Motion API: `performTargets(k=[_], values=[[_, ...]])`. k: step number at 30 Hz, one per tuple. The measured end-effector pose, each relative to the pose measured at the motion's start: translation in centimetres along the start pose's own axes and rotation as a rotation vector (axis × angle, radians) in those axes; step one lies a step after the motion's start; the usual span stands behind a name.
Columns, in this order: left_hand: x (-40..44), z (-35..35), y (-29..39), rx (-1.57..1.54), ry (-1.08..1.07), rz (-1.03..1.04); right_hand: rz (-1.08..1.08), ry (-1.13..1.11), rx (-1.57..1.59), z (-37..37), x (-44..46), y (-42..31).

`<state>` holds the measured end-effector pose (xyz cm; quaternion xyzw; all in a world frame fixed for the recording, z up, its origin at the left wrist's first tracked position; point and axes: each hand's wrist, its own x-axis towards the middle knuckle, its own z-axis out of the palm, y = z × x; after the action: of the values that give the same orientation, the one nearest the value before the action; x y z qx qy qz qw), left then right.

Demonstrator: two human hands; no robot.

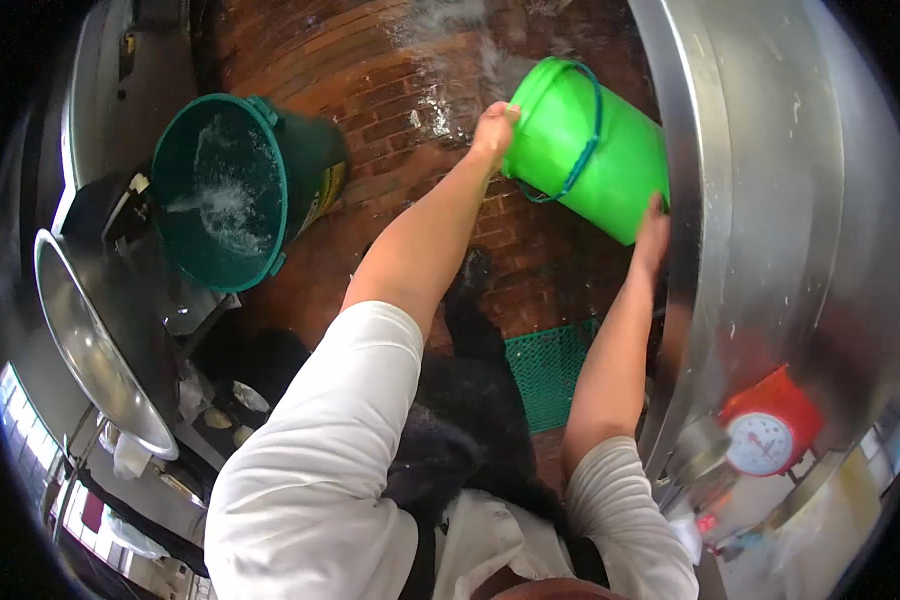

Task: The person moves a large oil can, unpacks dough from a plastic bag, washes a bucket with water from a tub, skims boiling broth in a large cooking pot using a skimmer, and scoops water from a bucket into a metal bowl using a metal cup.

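A bright green bucket (595, 150) is tipped on its side above the floor, its rim toward the upper left and its base toward the steel counter. My left hand (496, 128) is closed on its rim. At the lower edge of the base, my right hand (652, 238) supports the bucket, with the fingers partly hidden. A dark teal handle (586, 160) hangs loosely around the bucket's side. The inside of the bucket is hidden from me. Whitish water (450, 30) is spread over the brick floor (370, 60) beyond the rim.
A large dark green tub (282, 190) with water in it stands at the left. Below it is a wide steel bowl (100, 345). The steel counter (770, 200) curves along the right, bearing a red dial scale (770, 425). A green mat (550, 375) lies by my feet.
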<state>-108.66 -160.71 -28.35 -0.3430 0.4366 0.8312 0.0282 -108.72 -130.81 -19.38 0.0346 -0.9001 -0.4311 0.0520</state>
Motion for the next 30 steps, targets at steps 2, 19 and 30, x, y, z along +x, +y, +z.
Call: performTargets(k=[2,19,30], values=[[0.2,-3.4,1.1,-0.137,0.078,-0.007,0.255,-0.163,0.860,-5.2,3.4,-2.7],[-16.7,-23.6,25.7,-0.668,0.172,0.496,-0.413,0.572,1.268,-53.0,5.1,-4.1],[-31.6,-42.3,16.9,-0.921,0.650,0.486,-1.083,0.230,1.346,-65.5,-6.6,-21.7]])
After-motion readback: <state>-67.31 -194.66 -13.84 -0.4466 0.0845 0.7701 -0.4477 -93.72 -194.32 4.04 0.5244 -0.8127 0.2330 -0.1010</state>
